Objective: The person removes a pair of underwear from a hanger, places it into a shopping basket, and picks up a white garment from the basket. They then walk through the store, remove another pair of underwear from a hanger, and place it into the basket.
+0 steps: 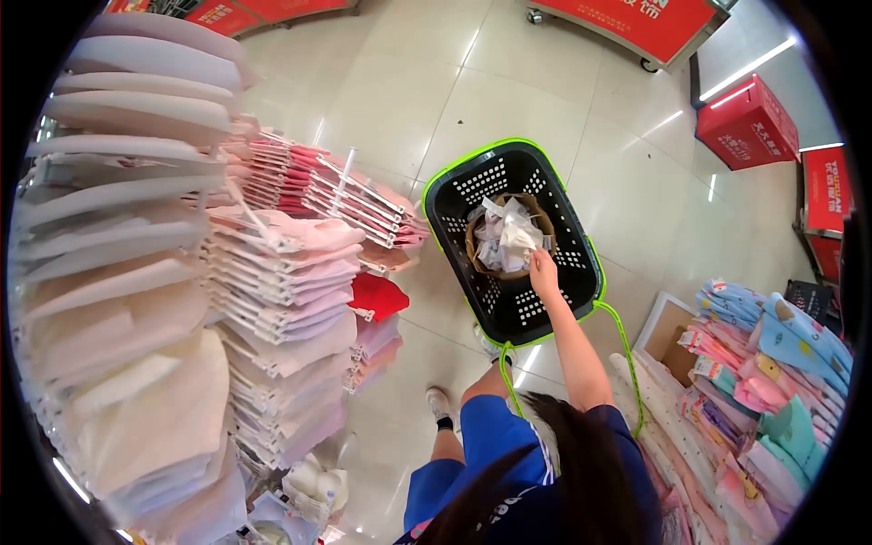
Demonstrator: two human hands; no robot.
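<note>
My right hand [542, 274] reaches into a black basket [509, 322] with a bright green rim, which is on the tiled floor. Its fingers are closed in a pinch at the edge of crumpled white and clear plastic pieces [514, 229]. What exactly they grip is too small to tell. These pieces lie in a round brown container [486, 263] inside the basket. A green cord handle [627, 350] hangs from the basket's near end. My left hand does not show.
Racks of pale garments [136, 309] and pink pieces on white hangers [291, 263] stand on the left. Folded colourful clothes [767, 381] are piled at lower right. Red display stands [627, 23] line the top, and a red box [747, 124] stands at upper right.
</note>
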